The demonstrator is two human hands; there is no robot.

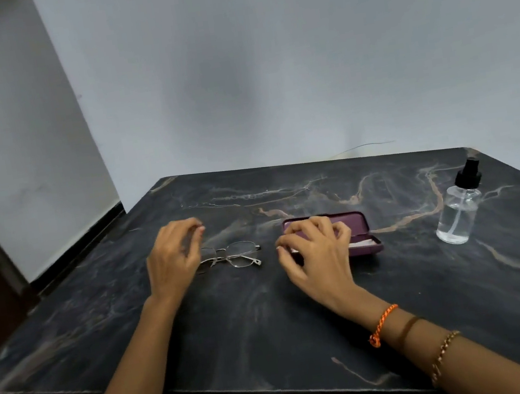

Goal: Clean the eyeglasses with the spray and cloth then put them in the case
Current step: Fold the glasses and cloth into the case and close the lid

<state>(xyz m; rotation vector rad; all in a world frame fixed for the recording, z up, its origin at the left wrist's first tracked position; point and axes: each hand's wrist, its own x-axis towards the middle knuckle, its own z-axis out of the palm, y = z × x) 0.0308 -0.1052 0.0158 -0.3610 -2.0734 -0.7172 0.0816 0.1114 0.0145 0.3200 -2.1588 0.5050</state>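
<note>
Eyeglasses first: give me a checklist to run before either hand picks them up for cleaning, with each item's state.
1. Eyeglasses lie free on the table, nothing on top: ok.
2. Left hand empty, fingers loosely curled beside the frame: ok.
3. Right hand empty, over the case's near end: ok.
4. Case open, ready to receive: ok.
5. Spray bottle upright, holds liquid, off to the right: ok.
6. Cloth located: cannot tell; something pale lies in the case.

The left hand (173, 260) hides one end of the eyeglasses (235, 255); the right hand (316, 256) covers the case's (355, 233) left part, its contents unclear.
</note>
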